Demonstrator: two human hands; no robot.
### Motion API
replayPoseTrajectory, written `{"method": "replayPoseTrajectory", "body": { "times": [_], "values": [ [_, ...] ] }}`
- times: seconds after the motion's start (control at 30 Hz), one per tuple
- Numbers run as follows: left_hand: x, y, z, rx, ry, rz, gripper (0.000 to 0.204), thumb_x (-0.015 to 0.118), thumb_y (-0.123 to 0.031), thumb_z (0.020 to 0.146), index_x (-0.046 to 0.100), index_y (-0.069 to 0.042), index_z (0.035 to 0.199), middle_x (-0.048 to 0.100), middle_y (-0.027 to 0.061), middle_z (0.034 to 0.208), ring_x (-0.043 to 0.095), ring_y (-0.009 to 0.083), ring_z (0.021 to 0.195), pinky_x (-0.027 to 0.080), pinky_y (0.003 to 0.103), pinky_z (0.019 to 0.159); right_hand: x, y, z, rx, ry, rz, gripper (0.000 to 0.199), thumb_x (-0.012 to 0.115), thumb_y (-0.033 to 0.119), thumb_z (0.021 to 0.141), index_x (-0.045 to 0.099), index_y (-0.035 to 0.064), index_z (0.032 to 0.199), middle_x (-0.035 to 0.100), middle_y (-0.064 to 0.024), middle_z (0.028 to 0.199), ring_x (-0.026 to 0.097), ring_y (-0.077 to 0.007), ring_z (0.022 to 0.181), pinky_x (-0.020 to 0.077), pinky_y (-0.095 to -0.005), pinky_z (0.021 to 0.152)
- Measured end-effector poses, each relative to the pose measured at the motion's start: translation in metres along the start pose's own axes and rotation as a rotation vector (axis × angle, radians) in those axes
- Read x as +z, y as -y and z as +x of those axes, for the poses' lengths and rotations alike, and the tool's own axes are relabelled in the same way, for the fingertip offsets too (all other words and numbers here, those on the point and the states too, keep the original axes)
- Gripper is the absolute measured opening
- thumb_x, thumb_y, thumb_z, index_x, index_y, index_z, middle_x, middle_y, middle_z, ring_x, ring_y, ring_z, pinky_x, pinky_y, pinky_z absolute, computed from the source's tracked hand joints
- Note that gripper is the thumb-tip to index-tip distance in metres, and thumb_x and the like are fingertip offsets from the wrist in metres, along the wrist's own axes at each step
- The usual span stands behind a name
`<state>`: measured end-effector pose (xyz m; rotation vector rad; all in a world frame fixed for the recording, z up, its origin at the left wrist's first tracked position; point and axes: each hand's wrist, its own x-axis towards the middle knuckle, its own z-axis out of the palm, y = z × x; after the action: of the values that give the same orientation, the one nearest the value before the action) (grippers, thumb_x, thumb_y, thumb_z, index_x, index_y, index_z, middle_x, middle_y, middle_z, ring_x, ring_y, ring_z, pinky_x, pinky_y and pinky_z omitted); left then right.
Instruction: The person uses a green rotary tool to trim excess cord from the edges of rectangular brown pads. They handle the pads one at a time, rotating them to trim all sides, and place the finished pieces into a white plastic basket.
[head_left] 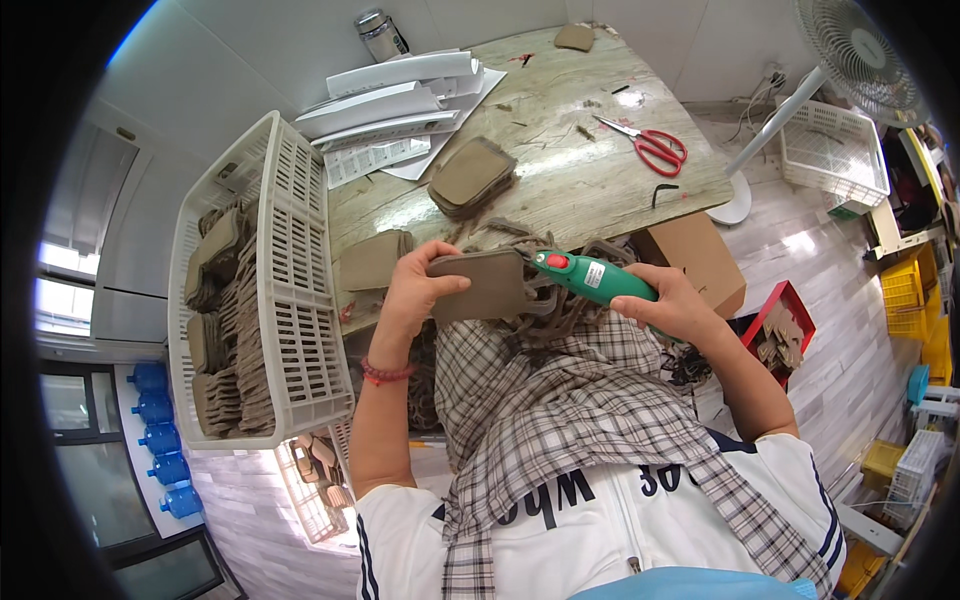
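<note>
My left hand (418, 285) pinches a flat brown pad with rounded corners (488, 285) by its left side, thumb on top. My right hand (678, 300) is wrapped round a green handheld power tool (600, 279) with a red switch. The tool's tip is at the pad's upper right corner; whether it touches the edge is too small to tell. Brown trimmed strips (572, 318) lie tangled beneath the tool, above my checked apron (540, 390). Just beyond my left hand, another brown pad (372, 262) lies on the table, and a stack of pads (474, 176) stands farther back.
A white slatted crate (300, 300) holding many stacked pads stands at the left. Red-handled scissors (655, 147) and papers (400, 110) lie on the wooden table (560, 110). A cardboard box (695, 260), a red tray (785, 330) and a fan (862, 55) are at the right.
</note>
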<state>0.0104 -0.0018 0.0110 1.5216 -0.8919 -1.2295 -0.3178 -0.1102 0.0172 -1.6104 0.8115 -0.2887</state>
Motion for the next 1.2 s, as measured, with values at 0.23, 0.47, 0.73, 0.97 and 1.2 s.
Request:
{"method": "replayPoseTrajectory", "body": {
  "times": [0.23,0.47,0.73,0.97,1.2],
  "values": [
    [-0.004,0.018,-0.003,0.023,-0.11,-0.329,0.018,0.072,0.003,0.077,0.067,0.001,0.094,0.07,0.0071,0.085,0.066,0.0128,0.072,0.055,0.026,0.065,0.009,-0.014,0.005,-0.003,0.043,0.077,0.04,0.072,0.028,0.083,0.064,-0.0005,0.109,0.063,-0.0041,0.075,0.056,-0.0077,0.06,0.0474,-0.0242,0.056],
    [-0.005,0.007,-0.004,-0.001,-0.052,-0.149,0.017,0.073,0.001,0.076,0.068,0.002,0.093,0.07,0.0085,0.083,0.066,0.0125,0.068,0.054,0.024,0.063,0.007,-0.006,0.003,-0.022,0.083,-0.021,0.042,0.073,0.026,0.083,0.062,-0.0025,0.11,0.063,-0.0058,0.078,0.058,-0.0098,0.064,0.0479,-0.0256,0.06],
    [0.011,0.001,-0.004,-0.046,0.029,-0.074,0.018,0.074,0.002,0.075,0.069,0.004,0.091,0.07,0.008,0.081,0.065,0.0114,0.068,0.052,0.023,0.062,0.009,-0.006,0.002,-0.148,0.05,-0.207,0.049,0.075,0.036,0.08,0.063,-0.0006,0.11,0.067,-0.0138,0.084,0.065,-0.0189,0.075,0.0509,-0.0316,0.069],
    [0.021,-0.006,-0.002,-0.121,0.151,0.036,0.017,0.077,-0.001,0.071,0.069,0.002,0.086,0.07,0.0061,0.078,0.064,0.0103,0.067,0.051,0.023,0.063,0.015,-0.003,0.004,-0.149,0.056,-0.182,0.046,0.076,0.027,0.078,0.062,-0.0018,0.111,0.066,-0.0113,0.084,0.063,-0.0159,0.075,0.0501,-0.03,0.07],
    [0.016,-0.007,0.001,-0.149,0.253,0.234,0.017,0.079,-0.004,0.069,0.071,0.0,0.084,0.069,0.003,0.075,0.06,0.0083,0.066,0.048,0.023,0.062,0.023,-0.002,0.012,-0.148,0.098,-0.12,0.045,0.075,0.031,0.08,0.064,-0.0005,0.109,0.066,-0.011,0.084,0.063,-0.0152,0.075,0.0502,-0.0295,0.068]
  ]
}}
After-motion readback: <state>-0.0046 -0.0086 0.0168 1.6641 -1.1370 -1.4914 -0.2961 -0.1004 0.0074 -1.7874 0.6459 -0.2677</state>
